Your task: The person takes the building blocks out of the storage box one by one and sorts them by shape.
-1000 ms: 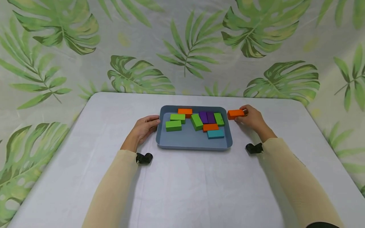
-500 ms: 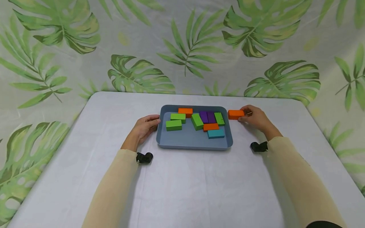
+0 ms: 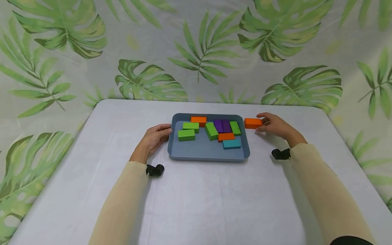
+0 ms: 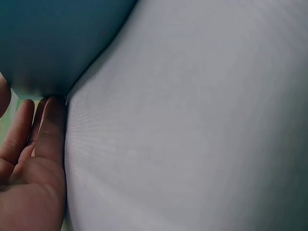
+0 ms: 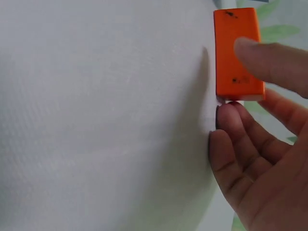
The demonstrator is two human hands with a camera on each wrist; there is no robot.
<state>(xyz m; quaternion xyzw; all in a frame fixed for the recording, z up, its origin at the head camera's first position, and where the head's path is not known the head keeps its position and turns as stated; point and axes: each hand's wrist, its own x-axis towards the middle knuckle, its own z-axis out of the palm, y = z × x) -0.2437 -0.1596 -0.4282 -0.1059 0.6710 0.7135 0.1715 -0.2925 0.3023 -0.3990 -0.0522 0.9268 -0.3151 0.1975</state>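
Observation:
A blue-grey tray [image 3: 196,149] holds several rectangular blocks. My left hand [image 3: 156,136] is at its left side, fingers fairly straight, fingertips right at the tray wall [image 4: 62,43] in the left wrist view. Just outside the tray's right side lies an orange block [image 3: 252,123] on the table. Around that block's right end is my right hand [image 3: 277,127], thumb in front and index finger behind, spread apart. In the right wrist view the thumb [image 5: 274,62] overlaps the orange block's face, and the other fingers lie loosely bent beyond its near end.
Inside the tray are green blocks, including one at the left [image 3: 186,135], two purple blocks [image 3: 222,126], two orange ones, including one at the back [image 3: 198,120], and a teal block [image 3: 231,144]. A white cloth covers the table [image 3: 196,197]. A leaf-patterned curtain [image 3: 147,44] hangs behind.
My right hand and wrist have drawn back to the right, its fingers loosening around the orange block, which has straightened slightly beside the tray. The left hand and tray have stayed put.

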